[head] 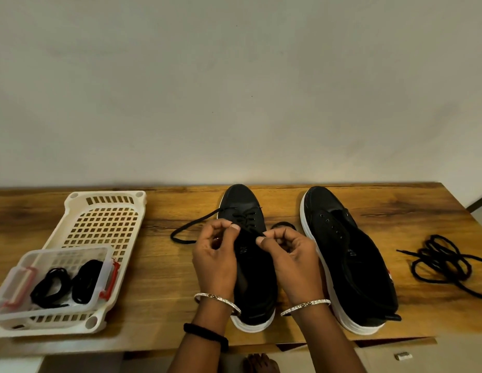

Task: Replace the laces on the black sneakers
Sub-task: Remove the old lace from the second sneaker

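Observation:
Two black sneakers with white soles stand side by side on the wooden table, toes toward the wall. The left sneaker [248, 267] has a black lace [246, 218] threaded through its far eyelets; one loose end [184, 232] loops out to the left. My left hand [215, 261] and my right hand [291, 261] hover over its tongue, each pinching the lace near the upper eyelets. The right sneaker [350, 254] has bare eyelets and no lace.
A tangled black lace [444, 263] lies at the table's right. On the left a white perforated basket [100, 224] carries a clear plastic box [54, 281] holding coiled black laces [66, 284]. The wall rises just behind the table.

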### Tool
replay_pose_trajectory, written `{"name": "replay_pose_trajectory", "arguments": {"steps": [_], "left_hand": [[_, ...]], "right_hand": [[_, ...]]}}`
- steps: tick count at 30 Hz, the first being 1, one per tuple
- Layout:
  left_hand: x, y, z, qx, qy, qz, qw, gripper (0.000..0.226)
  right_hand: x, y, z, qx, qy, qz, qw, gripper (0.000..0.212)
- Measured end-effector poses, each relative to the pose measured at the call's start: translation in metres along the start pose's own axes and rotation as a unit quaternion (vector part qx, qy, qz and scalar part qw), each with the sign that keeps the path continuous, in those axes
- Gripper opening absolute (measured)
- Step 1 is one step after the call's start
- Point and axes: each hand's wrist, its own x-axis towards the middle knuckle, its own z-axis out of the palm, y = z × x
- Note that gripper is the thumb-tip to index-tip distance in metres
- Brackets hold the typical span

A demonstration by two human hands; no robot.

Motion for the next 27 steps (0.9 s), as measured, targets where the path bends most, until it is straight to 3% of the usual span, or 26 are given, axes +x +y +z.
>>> {"name": "replay_pose_trajectory", "arguments": {"steps": [2, 4, 7, 9, 11, 14, 17, 18, 19, 21, 22, 24, 27], "left_hand": [[0.009, -0.002, -0.005, -0.055, 0.007, -0.072, 0.996, 0.019], [0.014, -0.002, -0.011, -0.043, -0.014, -0.079, 0.996, 0.019], [0.01, 0.005, -0.014, 0.094, -0.039, 0.069, 0.992, 0.02], [0.008, 0.008, -0.015, 0.207, -0.069, 0.208, 0.954, 0.024], [0.005, 0.006, -0.016, 0.333, -0.101, 0.304, 0.887, 0.026], [0.004, 0.0, -0.017, 0.441, -0.082, 0.367, 0.815, 0.017], [0.004, -0.002, -0.017, 0.456, -0.05, 0.406, 0.791, 0.008], [0.003, -0.002, -0.016, 0.438, -0.047, 0.396, 0.806, 0.005], [0.002, -0.003, -0.013, 0.389, -0.047, 0.36, 0.847, 0.002], [0.001, -0.001, -0.008, 0.174, -0.041, 0.181, 0.967, 0.009], [0.003, 0.001, -0.007, 0.05, -0.03, 0.073, 0.996, 0.01], [0.011, 0.005, -0.011, -0.094, 0.002, -0.069, 0.993, 0.011], [0.018, 0.006, -0.015, -0.079, 0.001, -0.117, 0.99, 0.012]], "right_hand": [[0.0, 0.001, 0.0, 0.006, -0.004, 0.011, 1.0, 0.005], [0.0, 0.002, 0.001, 0.0, -0.005, 0.013, 1.0, 0.005], [0.001, 0.002, 0.002, -0.008, -0.003, 0.009, 1.0, 0.005], [0.001, 0.002, 0.002, -0.005, -0.005, 0.009, 1.0, 0.005], [0.001, 0.002, 0.001, -0.004, -0.009, 0.006, 1.0, 0.005], [0.001, 0.002, 0.002, -0.006, -0.009, 0.0, 1.0, 0.006], [0.001, 0.003, 0.002, -0.013, -0.009, -0.002, 1.0, 0.006], [0.001, 0.003, 0.003, -0.015, -0.008, -0.005, 1.0, 0.006], [0.001, 0.003, 0.003, -0.017, -0.006, -0.008, 1.0, 0.007], [0.001, 0.003, 0.003, -0.017, -0.002, -0.014, 1.0, 0.007], [0.0, 0.003, 0.003, -0.018, -0.002, -0.017, 1.0, 0.007], [0.0, 0.002, 0.003, -0.019, -0.008, -0.021, 1.0, 0.006], [-0.001, 0.002, 0.003, -0.017, -0.016, -0.018, 1.0, 0.005]]}}
